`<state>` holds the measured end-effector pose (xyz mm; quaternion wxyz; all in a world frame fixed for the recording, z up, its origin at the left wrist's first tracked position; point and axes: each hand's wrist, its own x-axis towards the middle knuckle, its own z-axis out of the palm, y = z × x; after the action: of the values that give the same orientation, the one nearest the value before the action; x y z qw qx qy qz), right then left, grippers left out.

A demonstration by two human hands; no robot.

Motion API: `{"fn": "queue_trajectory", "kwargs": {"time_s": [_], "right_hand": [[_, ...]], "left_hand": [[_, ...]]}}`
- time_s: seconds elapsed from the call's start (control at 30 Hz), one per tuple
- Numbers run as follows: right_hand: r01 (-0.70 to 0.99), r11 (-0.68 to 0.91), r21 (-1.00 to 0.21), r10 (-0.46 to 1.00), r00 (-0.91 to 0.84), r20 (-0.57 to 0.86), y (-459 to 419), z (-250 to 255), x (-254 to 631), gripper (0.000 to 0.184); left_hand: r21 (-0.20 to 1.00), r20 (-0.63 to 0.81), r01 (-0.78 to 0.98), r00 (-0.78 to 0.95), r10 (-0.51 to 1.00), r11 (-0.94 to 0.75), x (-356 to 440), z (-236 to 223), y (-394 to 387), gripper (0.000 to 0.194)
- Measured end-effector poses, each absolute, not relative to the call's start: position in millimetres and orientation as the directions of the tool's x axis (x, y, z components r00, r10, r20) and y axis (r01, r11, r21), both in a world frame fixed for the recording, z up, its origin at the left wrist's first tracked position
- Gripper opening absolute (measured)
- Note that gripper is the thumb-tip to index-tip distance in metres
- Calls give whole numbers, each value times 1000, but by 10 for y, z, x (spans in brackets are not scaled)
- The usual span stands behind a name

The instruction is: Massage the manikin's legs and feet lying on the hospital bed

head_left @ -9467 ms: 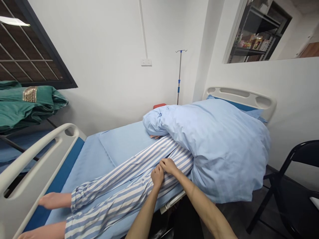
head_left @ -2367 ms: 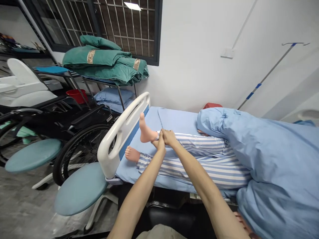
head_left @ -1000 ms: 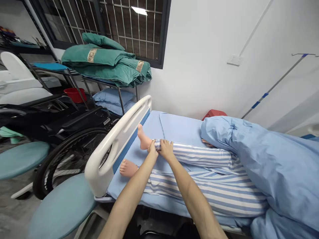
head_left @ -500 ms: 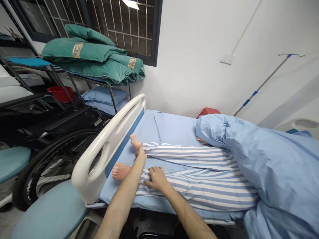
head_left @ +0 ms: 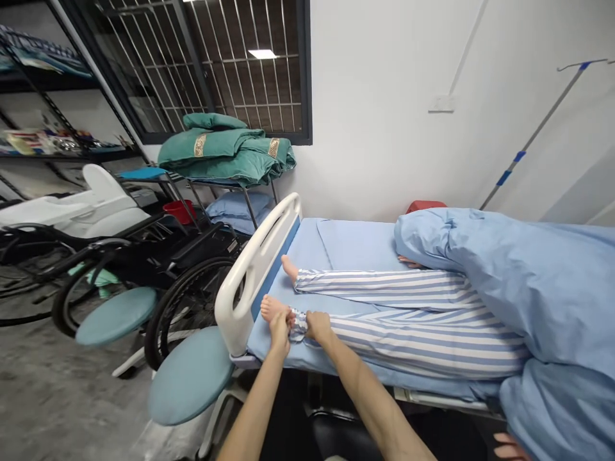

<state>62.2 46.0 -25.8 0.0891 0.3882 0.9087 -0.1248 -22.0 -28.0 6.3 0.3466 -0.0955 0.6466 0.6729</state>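
Observation:
On the bed lies a figure in blue-and-white striped trousers (head_left: 403, 339), its bare feet toward the footboard. My left hand (head_left: 279, 331) is closed around the ankle of the near foot (head_left: 271, 308). Just to its right, my right hand (head_left: 318, 324) grips the lower part of the near trouser leg, where the cloth is bunched. The far foot (head_left: 289, 267) rests on the sheet, untouched. A light blue quilt (head_left: 480, 262) covers the figure's upper part, and fingers (head_left: 408, 261) show from under its far edge.
A white footboard (head_left: 259, 269) closes the bed's left end. Beyond it stand round teal stools (head_left: 192, 374) and a wheelchair (head_left: 192, 301). Green folded bedding (head_left: 230, 153) lies on a rack below the window. An IV pole (head_left: 533, 137) rises behind the bed.
My left hand has moved from the far ankle to the near one. My right hand, earlier lying loosely on the near trouser leg, now grips its cloth. The view has shifted left.

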Motion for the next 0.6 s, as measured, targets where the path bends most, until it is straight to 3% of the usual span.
{"fn": "queue_trajectory", "kwargs": {"time_s": [0.17,0.27,0.33,0.4,0.5,0.6], "right_hand": [[712,674,-198,665,-701,-256,265,-102,773,51],[680,701,-214,641,-733,-228,179,177,904,54],[642,732,-226,627,-766,-143,204,519,1013,49],[623,744,-241,640,-768,-10,319,980,1164,42],[670,700,-246,710,-688,147,598,1807,1552,43],[726,633,-268,766,-539,351,831,2618,2166,47]], "left_hand": [[706,-682,-687,-592,430,172,171,-237,-735,18],[691,-662,-717,-581,474,87,368,-33,-609,20],[761,-559,-643,-715,420,-81,506,320,-382,14],[842,-355,-467,-856,377,-268,672,801,-104,10],[855,-185,-373,-868,460,-360,1013,1633,320,10],[812,232,-167,-787,572,-559,1501,2446,682,20]]}}
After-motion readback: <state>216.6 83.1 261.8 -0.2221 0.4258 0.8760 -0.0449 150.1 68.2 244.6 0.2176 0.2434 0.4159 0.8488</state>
